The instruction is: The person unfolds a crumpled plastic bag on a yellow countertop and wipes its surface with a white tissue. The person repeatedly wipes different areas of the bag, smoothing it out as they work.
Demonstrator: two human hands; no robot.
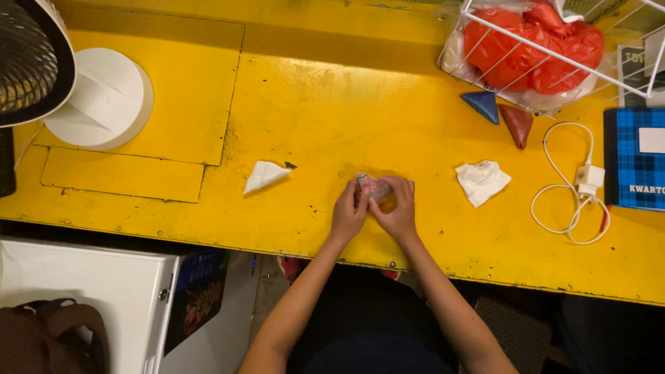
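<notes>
Observation, yellow workbench (312, 104), seen from above. The person sits at the near edge. Both hands meet just past that edge, near the middle of the bench. The left hand (348, 211) and right hand (398, 208) are pressed close together, fingertips pinching a small pinkish paper piece (373, 185) between them; it lies on or just above the bench surface, I cannot tell which. The shape looks partly folded, though it is too small to be sure.

Surroundings: a folded white paper (264, 175) lies to the left of the hands, apart from them. A crumpled white tissue (482, 181) lies to the right. Further right, a white charger cable (573, 187) is coiled loosely beside a blue checked notebook (634, 158). At the far right, a white wire basket (554, 48) holds a red plastic bag (533, 45); a blue paper cone (483, 105) and a dark red paper cone (517, 125) lie just near it. A white fan base (104, 97) stands far left.

Judgement on technique: the fold would go best with the piece held flat on the bench, one hand anchoring while the other runs the crease, edges aligned first. Working mid-air risks a skewed crease.
</notes>
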